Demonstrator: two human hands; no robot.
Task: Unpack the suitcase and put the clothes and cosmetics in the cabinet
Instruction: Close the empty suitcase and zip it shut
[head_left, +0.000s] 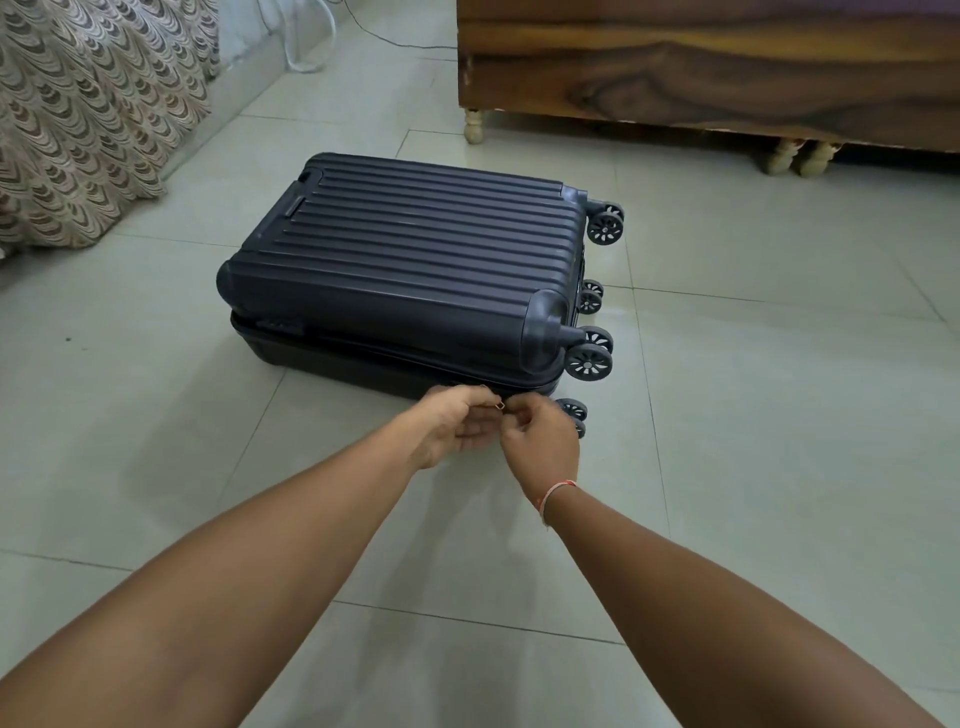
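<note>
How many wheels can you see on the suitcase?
4 wheel pairs on the suitcase, all at its right end: far top, behind it lower, near top, and bottom near the right hand, partly hidden.

Suitcase (410, 260): showing a dark navy ribbed shell, with black wheels (605, 228) carrying pale grey spokes. Floor (753, 415): showing pale grey-green tiles with thin dark grout lines. Curtain (78, 114) at the floor's far left corner: displaying a beige and brown scalloped pattern. Wooden furniture (701, 67) along the far edge: showing dark brown grain on cream legs (474, 126). Wrist thread (556, 493): showing red and white.
</note>
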